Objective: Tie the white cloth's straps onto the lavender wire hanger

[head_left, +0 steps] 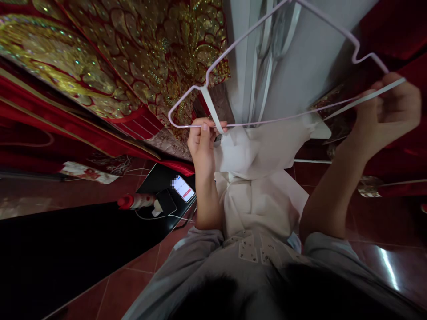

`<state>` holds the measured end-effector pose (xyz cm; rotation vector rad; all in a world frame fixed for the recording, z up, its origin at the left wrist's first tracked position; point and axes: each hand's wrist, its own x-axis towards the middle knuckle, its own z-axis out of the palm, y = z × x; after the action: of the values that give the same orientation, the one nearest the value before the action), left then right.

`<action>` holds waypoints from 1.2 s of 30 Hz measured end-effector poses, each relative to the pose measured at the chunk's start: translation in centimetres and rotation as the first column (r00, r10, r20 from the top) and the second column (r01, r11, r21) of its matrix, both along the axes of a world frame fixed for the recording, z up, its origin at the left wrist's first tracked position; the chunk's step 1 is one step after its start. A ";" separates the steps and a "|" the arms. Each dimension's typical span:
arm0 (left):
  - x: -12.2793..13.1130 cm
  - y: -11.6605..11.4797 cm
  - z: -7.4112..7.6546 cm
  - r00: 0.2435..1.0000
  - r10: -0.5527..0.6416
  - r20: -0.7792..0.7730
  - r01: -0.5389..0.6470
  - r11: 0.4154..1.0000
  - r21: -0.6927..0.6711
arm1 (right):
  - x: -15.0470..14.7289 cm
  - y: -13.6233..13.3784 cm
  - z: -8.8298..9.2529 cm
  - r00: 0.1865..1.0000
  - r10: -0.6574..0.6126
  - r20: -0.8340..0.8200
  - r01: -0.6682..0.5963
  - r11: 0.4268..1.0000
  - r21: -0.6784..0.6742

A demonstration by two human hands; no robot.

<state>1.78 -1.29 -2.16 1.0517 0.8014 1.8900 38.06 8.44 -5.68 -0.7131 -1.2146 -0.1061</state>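
A pale lilac clothes hanger [247, 35] spans the upper middle, its top cut off by the frame. My left hand [204, 141] pinches its lower bar near the left end. There a white strap [210, 106] loops over the hanger's left notch and passes my fingertips. My right hand [388, 109] closes around the hanger's right end, fingers partly hidden. Another white strap [348, 106] stretches up to that hand, outside the right notch. Both straps belong to a white garment [267, 146] hanging below the bar, in front of my body.
Red and gold sequined garments [133, 58] hang at the left. Behind the hanger stands a grey surface with long handles [267, 66]. A black table [83, 249] at lower left holds a lit phone [184, 189], a dark case [167, 202], a red-capped bottle [135, 201] and a white cable.
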 end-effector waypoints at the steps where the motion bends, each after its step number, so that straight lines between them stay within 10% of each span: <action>1: 0.0 0.0 0.0 1.000 0.010 -0.005 -0.010 1.000 -0.009 | 0.3 0.3 -0.2 1.000 0.000 -0.004 0.000 1.000 0.004; 6: -0.2 0.0 -0.1 1.000 0.000 -0.011 0.000 1.000 0.016 | 0.0 -0.1 0.1 0.995 -0.053 0.090 0.044 0.994 0.100; 19: 0.0 0.0 0.2 0.999 0.032 0.003 -0.032 0.999 0.005 | -6.6 -5.7 9.2 0.905 -0.010 0.426 0.118 0.966 -0.228; 29: 0.3 -0.1 0.2 0.994 0.092 -0.055 -0.095 0.994 -0.053 | -11.9 -9.7 6.4 0.982 -0.110 0.154 0.090 0.987 0.134; 36: -0.3 -0.7 0.1 1.000 0.002 -0.013 -0.003 0.998 -0.070 | -14.7 -11.1 4.9 0.765 0.368 0.529 -0.042 0.848 -0.528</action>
<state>1.50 -1.98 -2.05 1.0210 0.8704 1.8451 23.35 -2.65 -0.77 -1.0193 -1.9967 0.1901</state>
